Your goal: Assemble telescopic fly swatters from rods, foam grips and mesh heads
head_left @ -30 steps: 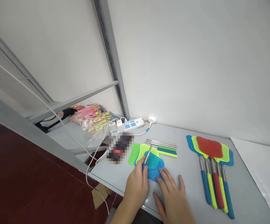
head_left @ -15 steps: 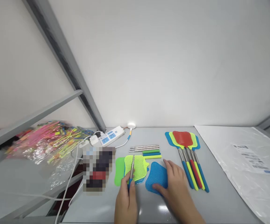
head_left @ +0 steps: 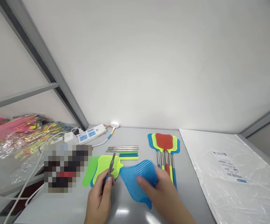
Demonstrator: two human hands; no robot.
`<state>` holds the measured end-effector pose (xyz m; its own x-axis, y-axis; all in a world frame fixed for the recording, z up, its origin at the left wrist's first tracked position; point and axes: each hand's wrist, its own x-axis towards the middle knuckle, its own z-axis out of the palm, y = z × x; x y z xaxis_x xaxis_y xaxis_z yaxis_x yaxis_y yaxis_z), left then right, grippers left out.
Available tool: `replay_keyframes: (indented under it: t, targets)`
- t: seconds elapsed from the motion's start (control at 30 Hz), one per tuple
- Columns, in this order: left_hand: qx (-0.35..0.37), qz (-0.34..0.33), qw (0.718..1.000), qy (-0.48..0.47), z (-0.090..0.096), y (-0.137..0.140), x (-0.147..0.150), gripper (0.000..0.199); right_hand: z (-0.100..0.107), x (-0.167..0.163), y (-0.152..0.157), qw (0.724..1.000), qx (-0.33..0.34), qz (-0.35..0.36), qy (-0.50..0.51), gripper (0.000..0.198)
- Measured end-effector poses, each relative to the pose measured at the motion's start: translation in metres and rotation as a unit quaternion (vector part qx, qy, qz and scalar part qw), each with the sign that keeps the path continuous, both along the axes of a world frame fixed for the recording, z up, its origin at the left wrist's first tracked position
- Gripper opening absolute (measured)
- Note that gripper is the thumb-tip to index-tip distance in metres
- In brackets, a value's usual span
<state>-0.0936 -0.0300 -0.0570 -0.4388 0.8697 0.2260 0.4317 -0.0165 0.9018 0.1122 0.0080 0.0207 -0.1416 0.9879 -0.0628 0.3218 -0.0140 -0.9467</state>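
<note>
My left hand [head_left: 99,196] is closed around a metal telescopic rod [head_left: 112,163] with a blue handle, its bare tip pointing up and away. In my right hand [head_left: 164,194] is a blue mesh fly swatter head [head_left: 138,179], lifted off the table, its narrow socket end pointing down toward me. A yellow-green swatter head [head_left: 105,168] lies beyond my left hand, overlapping a green head [head_left: 89,174] and a mostly hidden blue one. Behind these are several metal rods [head_left: 123,148] with green, blue and yellow handles [head_left: 129,155].
To the right, several assembled fly swatters [head_left: 164,141] lie fanned out, partly hidden by my right hand. A white plastic mailer bag [head_left: 209,177] covers the table's right side. At left stand a power strip [head_left: 91,133], a pixelated object [head_left: 64,169], cables and bagged colourful items [head_left: 27,133].
The blue swatter head has been raised from the table and turned by my right hand, so its socket now points toward me. The view has swung right; my left hand keeps the rod.
</note>
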Motion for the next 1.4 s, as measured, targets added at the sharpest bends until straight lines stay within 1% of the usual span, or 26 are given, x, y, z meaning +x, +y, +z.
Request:
replay_keyframes:
  t: [0.03, 0.07, 0.1, 0.13, 0.17, 0.2, 0.23, 0.3, 0.33, 0.37, 0.4, 0.47, 0.53, 0.63, 0.7, 0.77, 0.87, 0.9, 1.0, 1.1, 1.23, 1.4]
  targets:
    - [0.012, -0.006, 1.000, 0.019, 0.001, 0.005, 0.012, 0.038, 0.009, 0.018, 0.003, 0.996, -0.011, -0.057, 0.069, 0.030]
    - [0.024, -0.024, 0.999, 0.043, 0.003, 0.012, 0.024, 0.037, 0.017, 0.039, 0.009, 0.985, -0.009, -0.126, 0.119, 0.030]
    - [0.035, -0.051, 0.996, 0.068, 0.006, 0.018, 0.036, 0.035, 0.023, 0.060, 0.016, 0.964, 0.006, -0.206, 0.168, 0.029]
    - [0.043, -0.087, 0.991, 0.093, 0.010, 0.026, 0.048, 0.033, 0.027, 0.081, 0.023, 0.936, 0.039, -0.276, 0.215, 0.028]
    - [0.041, -0.124, 0.985, 0.113, 0.014, 0.034, 0.059, 0.032, 0.030, 0.101, 0.032, 0.917, 0.067, -0.318, 0.234, 0.026]
    - [0.036, -0.164, 0.977, 0.132, 0.017, 0.042, 0.068, 0.033, 0.031, 0.119, 0.039, 0.905, 0.079, -0.339, 0.246, 0.023]
    - [0.032, -0.196, 0.969, 0.150, 0.021, 0.050, 0.075, 0.033, 0.031, 0.132, 0.046, 0.887, 0.101, -0.369, 0.260, 0.021]
    - [0.027, -0.216, 0.961, 0.172, 0.025, 0.064, 0.085, 0.035, 0.027, 0.146, 0.054, 0.848, 0.137, -0.412, 0.305, 0.020]
    - [0.027, -0.214, 0.961, 0.172, 0.026, 0.069, 0.088, 0.035, 0.024, 0.146, 0.056, 0.830, 0.149, -0.429, 0.324, 0.021]
    - [0.027, -0.207, 0.964, 0.164, 0.026, 0.073, 0.089, 0.035, 0.019, 0.142, 0.056, 0.820, 0.153, -0.438, 0.335, 0.022]
    - [0.027, -0.200, 0.968, 0.148, 0.025, 0.075, 0.090, 0.035, 0.013, 0.135, 0.054, 0.818, 0.152, -0.439, 0.339, 0.024]
    - [0.024, -0.191, 0.976, 0.105, 0.021, 0.075, 0.088, 0.034, -0.003, 0.114, 0.048, 0.836, 0.130, -0.432, 0.314, 0.026]
    - [0.028, -0.199, 0.977, 0.077, 0.016, 0.071, 0.086, 0.033, -0.021, 0.091, 0.040, 0.849, 0.105, -0.429, 0.290, 0.028]
    - [0.047, -0.240, 0.965, 0.093, 0.011, 0.064, 0.081, 0.036, -0.044, 0.068, 0.031, 0.855, 0.099, -0.427, 0.277, 0.027]
    - [0.053, -0.259, 0.957, 0.122, 0.009, 0.062, 0.080, 0.039, -0.052, 0.063, 0.030, 0.860, 0.116, -0.421, 0.264, 0.025]
    - [0.051, -0.265, 0.951, 0.149, 0.008, 0.063, 0.081, 0.039, -0.056, 0.064, 0.032, 0.857, 0.144, -0.418, 0.265, 0.025]
    - [0.057, -0.272, 0.943, 0.185, 0.008, 0.064, 0.084, 0.039, -0.058, 0.070, 0.035, 0.840, 0.177, -0.417, 0.298, 0.024]
    - [0.059, -0.279, 0.938, 0.197, 0.008, 0.064, 0.085, 0.040, -0.058, 0.072, 0.035, 0.839, 0.182, -0.413, 0.304, 0.024]
    - [0.060, -0.305, 0.921, 0.234, 0.007, 0.064, 0.087, 0.041, -0.061, 0.074, 0.033, 0.850, 0.181, -0.389, 0.305, 0.029]
    - [0.065, -0.321, 0.910, 0.255, 0.005, 0.065, 0.086, 0.041, -0.060, 0.072, 0.032, 0.865, 0.159, -0.350, 0.322, 0.034]
    - [0.070, -0.327, 0.904, 0.268, 0.001, 0.068, 0.084, 0.040, -0.059, 0.070, 0.033, 0.874, 0.139, -0.306, 0.351, 0.031]
    - [0.072, -0.335, 0.897, 0.279, 0.001, 0.069, 0.084, 0.040, -0.061, 0.073, 0.034, 0.883, 0.138, -0.286, 0.345, 0.031]
